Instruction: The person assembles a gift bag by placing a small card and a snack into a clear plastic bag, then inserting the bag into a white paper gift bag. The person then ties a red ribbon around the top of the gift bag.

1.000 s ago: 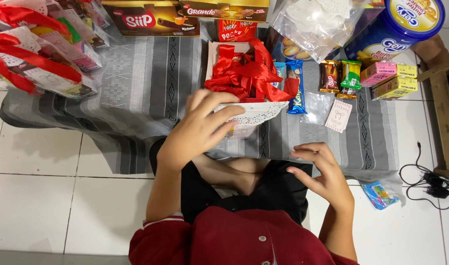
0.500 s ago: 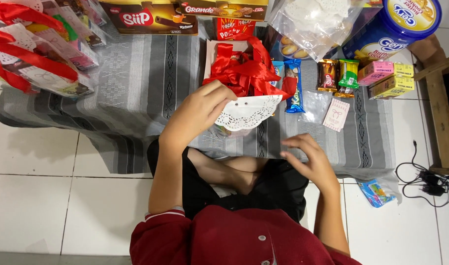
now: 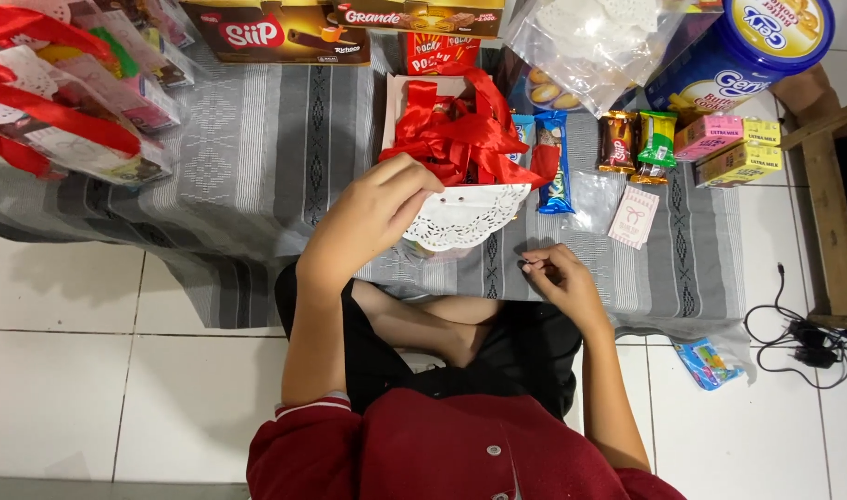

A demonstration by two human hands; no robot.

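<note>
The white paper doily [image 3: 465, 215] sits right in the middle of the grey striped cloth [image 3: 257, 157], folded over the front of a clear bag [image 3: 460, 148] that is stuffed with loops of red ribbon [image 3: 456, 130]. The left hand [image 3: 373, 218] has it: thumb and fingers pinched together on the doily's left edge, holding it against the bag. Over on the other side, the right hand [image 3: 558, 282] rests low on the cloth just below the doily, fingertips drawn together on something small and dark; too tiny to say what it is.

Just beside the bag, on its right, a blue snack bar [image 3: 555, 165] lies flat, then a brown wrapper [image 3: 617, 142] and a green one [image 3: 656, 139] side by side. A small pink card [image 3: 633, 217] lies below them. Further right, a pink carton [image 3: 708, 137] and yellow cartons [image 3: 738, 159] are stacked near the cloth's edge.

At the top, a round blue biscuit tin [image 3: 747, 56] with its lid on, and next to it a big clear plastic bag [image 3: 595, 42] holding more white doilies. A long brown snack box [image 3: 275, 32] runs along the far edge. Top left, finished gift bags [image 3: 62, 102] packed with snacks and tied with red ribbon are piled together. Off the cloth, on the white tiles, a black cable [image 3: 803, 333] curls at the right
</note>
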